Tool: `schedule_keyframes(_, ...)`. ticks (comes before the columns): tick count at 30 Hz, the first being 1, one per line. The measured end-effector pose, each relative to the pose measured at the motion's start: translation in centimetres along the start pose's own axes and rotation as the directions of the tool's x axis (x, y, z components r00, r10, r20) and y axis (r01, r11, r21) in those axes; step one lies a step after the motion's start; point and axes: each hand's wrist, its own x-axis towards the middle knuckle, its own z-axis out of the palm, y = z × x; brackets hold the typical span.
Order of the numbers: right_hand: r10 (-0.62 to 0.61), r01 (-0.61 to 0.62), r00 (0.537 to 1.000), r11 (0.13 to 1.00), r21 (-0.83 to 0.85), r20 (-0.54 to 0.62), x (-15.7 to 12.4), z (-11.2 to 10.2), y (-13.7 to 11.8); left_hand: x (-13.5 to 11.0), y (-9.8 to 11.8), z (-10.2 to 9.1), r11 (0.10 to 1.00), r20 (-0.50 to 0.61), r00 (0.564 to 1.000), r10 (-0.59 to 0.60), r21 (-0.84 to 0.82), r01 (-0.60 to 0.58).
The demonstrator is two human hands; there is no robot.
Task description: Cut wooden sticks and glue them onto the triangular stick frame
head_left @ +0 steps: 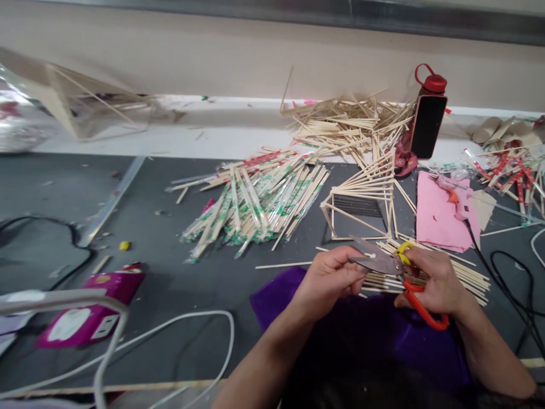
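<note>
My right hand [434, 281] is closed on a pair of scissors [385, 264] with red and yellow handles; the blades are parted and point left. My left hand [330, 278] pinches a thin wooden stick right at the blades. Both hands hover above a row of bare sticks [460, 272] lying on the dark table. Just beyond them stands a small frame built of sticks [361, 199].
A heap of wrapped chopsticks [255, 199] lies mid-table, loose sticks [349, 122] behind it. A phone [428, 126] leans on a red-capped bottle. A glue gun [455, 199] rests on pink paper [438, 218]. White cables [170, 329] and a magenta box [91, 309] are at left, purple cloth [272, 301] near me.
</note>
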Motion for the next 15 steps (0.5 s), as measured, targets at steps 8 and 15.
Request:
schedule_keyframes(8, -0.027, 0.028, 0.998, 1.000, 0.000, 0.053, 0.1, -0.5, 0.3, 0.5, 0.2, -1.0, 0.981, 0.091, 0.979, -0.183, -0.056, 0.188)
schedule_keyframes(15, -0.011, 0.010, 1.000, 0.994, -0.107, -0.016, 0.0, 0.0, 0.2, 1.0, -0.4, -0.6, 0.978, -0.164, 0.972, 0.167, 0.150, -0.143)
